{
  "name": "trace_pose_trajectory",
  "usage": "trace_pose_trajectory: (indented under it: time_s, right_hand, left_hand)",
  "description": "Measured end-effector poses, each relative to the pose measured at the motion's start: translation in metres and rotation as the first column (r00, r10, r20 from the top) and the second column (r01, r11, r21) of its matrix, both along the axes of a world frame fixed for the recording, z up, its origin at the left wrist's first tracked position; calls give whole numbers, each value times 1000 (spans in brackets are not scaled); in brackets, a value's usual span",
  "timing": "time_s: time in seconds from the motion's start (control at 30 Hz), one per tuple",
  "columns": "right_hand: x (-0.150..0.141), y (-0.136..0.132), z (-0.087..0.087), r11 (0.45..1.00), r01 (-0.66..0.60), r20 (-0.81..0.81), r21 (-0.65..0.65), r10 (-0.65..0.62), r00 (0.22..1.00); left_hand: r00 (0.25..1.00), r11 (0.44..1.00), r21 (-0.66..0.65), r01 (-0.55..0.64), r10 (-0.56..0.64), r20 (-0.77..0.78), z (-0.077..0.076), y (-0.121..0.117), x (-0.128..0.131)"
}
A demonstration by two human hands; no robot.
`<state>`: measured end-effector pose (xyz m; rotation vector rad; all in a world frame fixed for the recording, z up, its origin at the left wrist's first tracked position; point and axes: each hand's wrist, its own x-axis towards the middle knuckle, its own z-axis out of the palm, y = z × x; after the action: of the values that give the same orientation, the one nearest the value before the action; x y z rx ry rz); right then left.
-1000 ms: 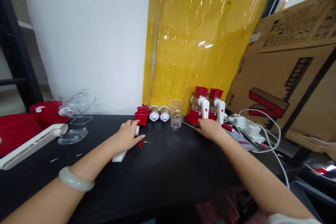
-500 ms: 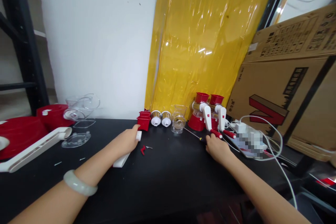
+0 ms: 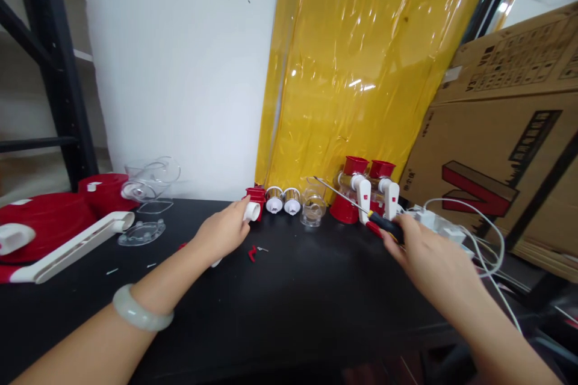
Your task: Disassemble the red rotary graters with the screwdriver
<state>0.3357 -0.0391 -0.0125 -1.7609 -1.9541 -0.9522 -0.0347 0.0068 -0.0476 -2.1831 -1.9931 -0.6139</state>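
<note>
My left hand (image 3: pixel 224 230) is closed around a white crank handle (image 3: pixel 251 212); its round socket end pokes out past my fingers, and most of its length is hidden under the hand. In my right hand (image 3: pixel 422 249) is a screwdriver (image 3: pixel 389 225) with a black and yellow grip, its long thin shaft pointing up and left above the table. A small red piece (image 3: pixel 251 254) and a screw (image 3: pixel 262 249) lie on the table to the right of my left hand. Beyond them stand two drum graters (image 3: pixel 274 200) and a clear plastic housing (image 3: pixel 312 207).
Two red-and-white rotary graters (image 3: pixel 347 207) stand at the back right, near white chargers and cables (image 3: pixel 451 231). Red bases (image 3: pixel 49 222), another white crank handle (image 3: pixel 81 246) and a clear plastic part (image 3: pixel 141 232) lie at the left. A large cardboard box (image 3: pixel 506 150) leans at the right.
My right hand has picked the screwdriver up off the table and brought it nearer. My left hand has gripped the white crank handle and lifted its socket end.
</note>
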Motion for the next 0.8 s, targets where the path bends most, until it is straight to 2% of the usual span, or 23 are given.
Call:
trace_pose_trajectory:
  time_s: [0.03, 0.1, 0.17, 0.2, 0.27, 0.3, 0.33, 0.37, 0.4, 0.5, 0.57, 0.7, 0.8]
  right_hand:
    - [-9, 9, 2, 999, -40, -62, -32, 38, 997]
    - [-27, 33, -2, 965, -225, -241, -136, 188, 952]
    - [-45, 62, -15, 886, -430, -479, -172, 306, 822]
    - [-54, 76, -24, 845, -510, -610, -159, 323, 724]
    - [-69, 103, -43, 727, -675, -858, -127, 260, 442]
    - [-76, 115, -51, 656, -750, -929, -81, 223, 296]
    - [-82, 125, -59, 609, -792, -964, -27, 194, 181]
    - [-87, 133, -65, 572, -820, -978, 16, 179, 106]
    - [-91, 139, -69, 543, -838, -979, 52, 192, 63]
    - [-97, 152, -76, 516, -852, -967, 90, 249, 48]
    - [-96, 158, -77, 535, -842, -950, 64, 291, 113]
    - [-88, 170, -78, 621, -784, -879, -22, 362, 311]
    - [-80, 179, -78, 657, -753, -863, -25, 366, 349]
  left_hand:
    - [1000, 1000, 5, -9, 9, -7, 1, 0, 0]
    - [1000, 1000, -1, -20, 20, -20, 3, 1, 0]
    - [999, 999, -9, -31, 30, -28, 3, 2, -1]
    - [999, 999, -12, -32, 32, -33, 3, 4, -3]
    - [998, 999, -13, -36, 35, -47, 2, 7, -5]
    - [998, 999, -12, -38, 37, -54, 1, 8, -6]
    - [997, 999, -12, -39, 38, -60, 0, 10, -7]
    - [997, 999, -15, -42, 41, -63, -1, 11, -8]
    - [997, 999, -19, -47, 45, -62, -2, 12, -8]
    - [998, 998, -36, -53, 51, -45, -3, 12, -7]
    - [998, 998, -46, -47, 45, -36, -2, 11, -5]
    - [999, 997, -57, -45, 43, -30, 0, 7, -3]
    - [999, 997, -63, -52, 51, -15, 1, 7, -3]
